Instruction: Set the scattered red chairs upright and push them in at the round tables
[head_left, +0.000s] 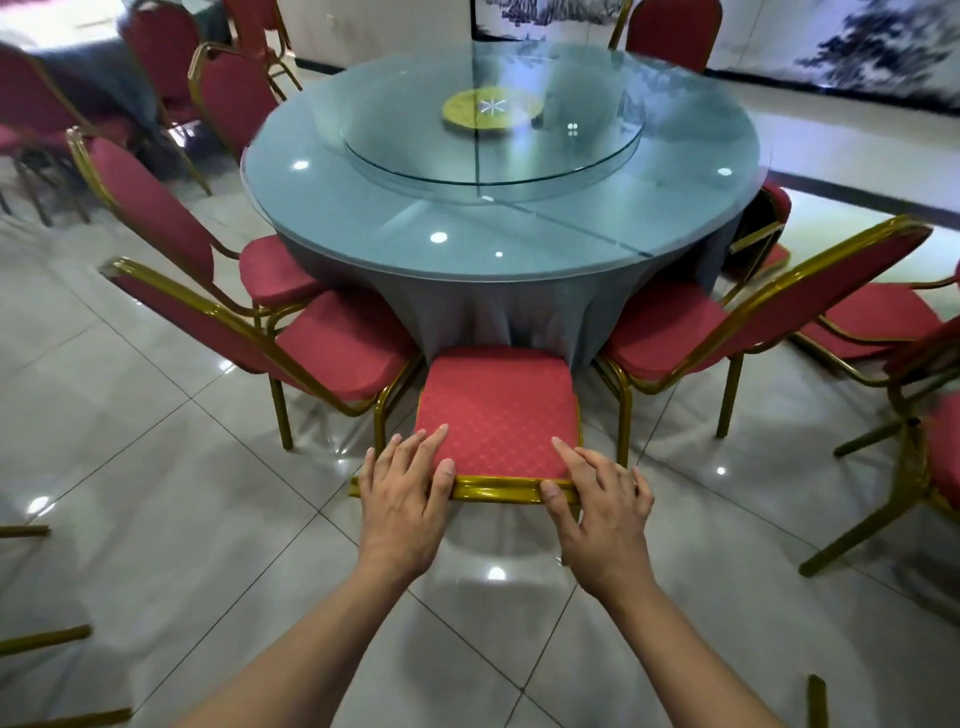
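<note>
My left hand (408, 480) and my right hand (597, 496) both lie on the top of the backrest of a red chair (496, 410), which stands upright in front of me at the round table (498, 218). The fingers of both hands are straight and spread over the red fabric, and each thumb presses on the gold top rail (496, 489); they are not curled around it. The seat of this chair I cannot see, because the backrest hides it. Just beside it, on the left and on the right, two more red chairs (337, 348) (675, 332) have their seats partly under the grey tablecloth (467, 317). On the table lies a glass turntable (488, 137) with a yellow disc (491, 109) under it. I can read no writing or label anywhere.
</note>
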